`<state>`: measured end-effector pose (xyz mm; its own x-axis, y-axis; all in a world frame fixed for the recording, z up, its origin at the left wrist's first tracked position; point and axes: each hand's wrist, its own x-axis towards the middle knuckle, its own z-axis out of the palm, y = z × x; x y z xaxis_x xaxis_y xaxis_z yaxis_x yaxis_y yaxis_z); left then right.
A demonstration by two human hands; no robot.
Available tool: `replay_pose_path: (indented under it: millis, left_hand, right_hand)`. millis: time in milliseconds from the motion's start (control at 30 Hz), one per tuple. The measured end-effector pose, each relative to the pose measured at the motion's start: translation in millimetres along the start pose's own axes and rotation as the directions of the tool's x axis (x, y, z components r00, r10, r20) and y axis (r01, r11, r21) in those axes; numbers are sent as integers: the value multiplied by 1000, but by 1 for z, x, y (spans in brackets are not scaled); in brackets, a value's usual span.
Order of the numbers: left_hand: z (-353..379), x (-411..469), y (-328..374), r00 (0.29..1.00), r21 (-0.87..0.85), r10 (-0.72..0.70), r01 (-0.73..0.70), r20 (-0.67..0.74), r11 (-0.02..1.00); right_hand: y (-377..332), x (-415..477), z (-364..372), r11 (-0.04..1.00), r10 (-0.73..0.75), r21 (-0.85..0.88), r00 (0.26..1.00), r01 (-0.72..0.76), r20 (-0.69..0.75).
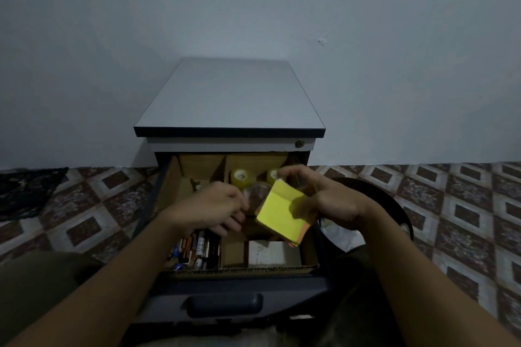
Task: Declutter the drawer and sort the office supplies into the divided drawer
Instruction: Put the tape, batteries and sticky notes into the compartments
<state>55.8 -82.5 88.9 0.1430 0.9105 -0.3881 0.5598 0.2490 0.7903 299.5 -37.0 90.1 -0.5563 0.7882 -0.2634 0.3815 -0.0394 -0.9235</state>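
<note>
my right hand (324, 197) grips a yellow sticky note pad (282, 211) between thumb and fingers, holding it tilted above the right side of the open drawer (282, 287). my left hand (214, 205) is over the drawer's middle with its fingers curled; i cannot tell whether it holds anything. tape rolls (242, 176) sit in the back right compartment, pens and batteries (197, 248) fill the front left one, and a white block (270, 252) lies in the front right.

Right hand (324, 200) gripping yellow sticky notes (282, 213) over open divided drawer (174, 175)
</note>
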Motion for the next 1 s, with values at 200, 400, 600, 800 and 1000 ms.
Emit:
replay_pose_path:
  millis: [200,400,600,800,1000]
  left_hand:
    - [-16,-9,-15,995,42,87,-86,-39,995]
    - [-4,-5,-23,992,49,124,-126,32,991]
    - [13,-4,-22,948,-81,171,-154,269,985]
    - [33,4,-21,945,-8,259,-262,200,965]
    - [32,8,-22,950,-17,167,-168,263,986]
  right_hand:
    - [10,8,2,997,59,-63,992,-53,114]
    - [12,11,5,979,116,-181,983,-90,140]
    - [12,11,4,959,169,-251,977,-133,129]
    - [10,11,4,963,164,-234,979,-133,118]
    - [2,9,9,938,186,-311,980,-155,71]
